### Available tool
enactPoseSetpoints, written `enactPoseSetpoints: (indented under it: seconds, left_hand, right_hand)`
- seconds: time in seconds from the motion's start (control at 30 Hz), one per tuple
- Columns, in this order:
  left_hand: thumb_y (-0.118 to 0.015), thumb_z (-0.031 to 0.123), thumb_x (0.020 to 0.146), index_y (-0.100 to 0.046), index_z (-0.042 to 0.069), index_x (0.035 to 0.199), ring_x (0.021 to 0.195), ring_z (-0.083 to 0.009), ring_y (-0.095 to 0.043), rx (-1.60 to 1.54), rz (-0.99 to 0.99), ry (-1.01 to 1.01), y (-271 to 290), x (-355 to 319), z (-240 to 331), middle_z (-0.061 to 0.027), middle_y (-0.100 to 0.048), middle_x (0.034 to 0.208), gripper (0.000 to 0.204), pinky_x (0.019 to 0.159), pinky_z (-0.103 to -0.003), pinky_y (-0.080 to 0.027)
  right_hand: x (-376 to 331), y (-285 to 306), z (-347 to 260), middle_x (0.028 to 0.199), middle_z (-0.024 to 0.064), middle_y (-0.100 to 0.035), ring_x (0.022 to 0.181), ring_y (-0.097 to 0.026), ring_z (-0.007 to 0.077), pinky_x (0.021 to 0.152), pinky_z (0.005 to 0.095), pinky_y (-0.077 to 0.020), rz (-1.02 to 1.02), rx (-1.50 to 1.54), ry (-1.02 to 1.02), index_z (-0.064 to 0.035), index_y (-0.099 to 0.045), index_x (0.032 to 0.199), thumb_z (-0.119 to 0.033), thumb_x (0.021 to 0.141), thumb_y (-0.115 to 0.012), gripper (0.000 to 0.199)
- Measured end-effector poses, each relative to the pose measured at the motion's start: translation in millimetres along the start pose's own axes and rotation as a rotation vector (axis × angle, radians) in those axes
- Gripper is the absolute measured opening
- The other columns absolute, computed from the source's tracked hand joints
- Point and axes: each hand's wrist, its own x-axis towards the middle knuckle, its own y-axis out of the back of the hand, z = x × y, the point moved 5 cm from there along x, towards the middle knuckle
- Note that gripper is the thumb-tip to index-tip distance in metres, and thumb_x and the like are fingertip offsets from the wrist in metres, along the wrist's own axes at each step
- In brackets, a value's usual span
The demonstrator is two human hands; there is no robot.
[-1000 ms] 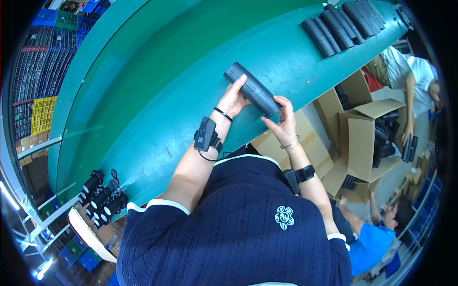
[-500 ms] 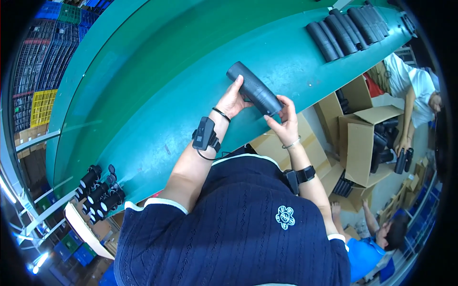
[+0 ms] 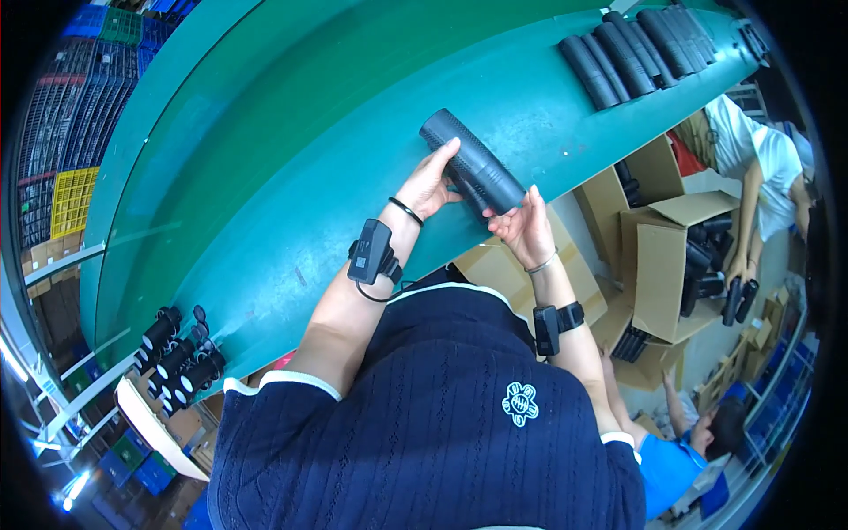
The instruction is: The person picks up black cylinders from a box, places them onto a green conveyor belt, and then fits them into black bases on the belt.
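Observation:
A black cylindrical tube [image 3: 481,168] with a finely textured side is tilted above the green table, its upper end to the left. My left hand [image 3: 430,184] wraps its left side, thumb lying along the top and fingers passing underneath. At the tube's lower end is my right hand [image 3: 528,231], palm turned up, with fingertips against the end and its underside. A darker edge shows below the tube; whether it is a second joined tube I cannot tell. Both of my forearms wear black strapped devices.
Several black tubes [image 3: 632,57] lie in a row at the table's [image 3: 291,230] far right. Black cylinders with white ends [image 3: 181,358] stand at its left end. Beyond the right edge are open cartons [image 3: 654,274] holding black items, and two people, one gripping black tubes.
The tube has rolled in my hands, so its textured side now shows. My right hand has shifted from clasping the lower end to a palm-up hold beneath it.

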Motion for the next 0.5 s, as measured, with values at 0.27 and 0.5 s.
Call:
enactPoseSetpoints:
  seconds: [0.27,0.5]
  left_hand:
    - [-0.061,0.054,0.079,-0.042,0.008,0.128,0.117,-0.0317,-0.046,-0.096,-0.087,-0.065,3,4,-9,-0.0152,-0.050,0.125,0.070,0.096,-0.057,-0.036]
    - [-0.065,0.048,0.074,-0.043,0.006,0.129,0.114,-0.0292,-0.051,-0.213,-0.305,-0.150,3,2,-3,-0.0149,-0.054,0.121,0.072,0.098,-0.047,-0.037]
  right_hand:
    - [-7,-12,-8,0.100,0.0220,-0.060,0.082,-0.065,0.0246,0.074,0.0308,-0.0548,-0.051,-0.074,0.104,-0.0025,-0.038,0.124,-0.039,0.097,-0.040,0.046]
    - [-14,-24,-10,0.109,0.0184,-0.054,0.092,-0.062,0.0262,0.081,0.0335,-0.0526,-0.057,-0.241,0.192,-0.0040,-0.029,0.133,-0.009,0.089,-0.052,0.050]
